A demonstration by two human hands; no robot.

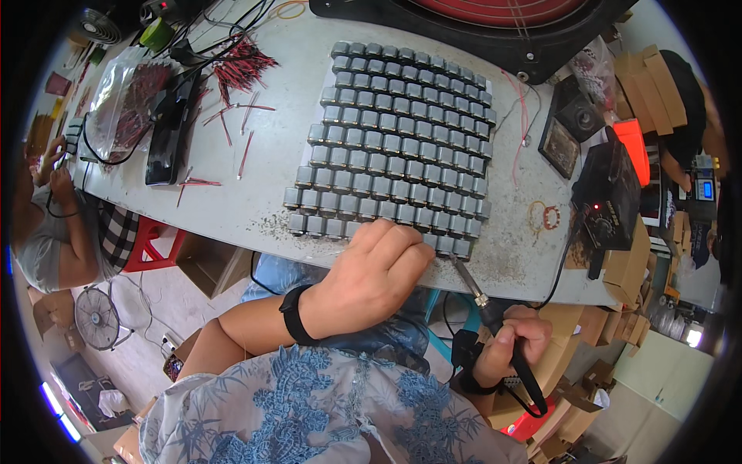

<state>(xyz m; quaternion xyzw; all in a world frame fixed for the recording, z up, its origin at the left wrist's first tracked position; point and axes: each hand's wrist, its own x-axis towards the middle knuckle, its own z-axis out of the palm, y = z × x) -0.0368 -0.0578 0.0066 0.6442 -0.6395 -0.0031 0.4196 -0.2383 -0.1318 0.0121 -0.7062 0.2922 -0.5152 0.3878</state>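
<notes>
- Tabletop (270, 170), pale grey and flat, has its near edge just in front of you, with dark crumbs (506, 271) scattered near it.
- Slanted rows of small grey square blocks (394, 143) lie on it, reaching close to that edge.
- Your left hand (371, 267) bends its fingers over the nearest row; whether they grip a block cannot be told.
- Your right hand (514, 344), apart from the left, is closed around a black-handled soldering iron with a metal barrel (487, 309).
- Bare surface separates the rows from thin red-and-black wires (246, 155) on your left and a black box with a red light (607, 205) on your right.
- A large black-framed red fan (502, 11) bounds the far side.
</notes>
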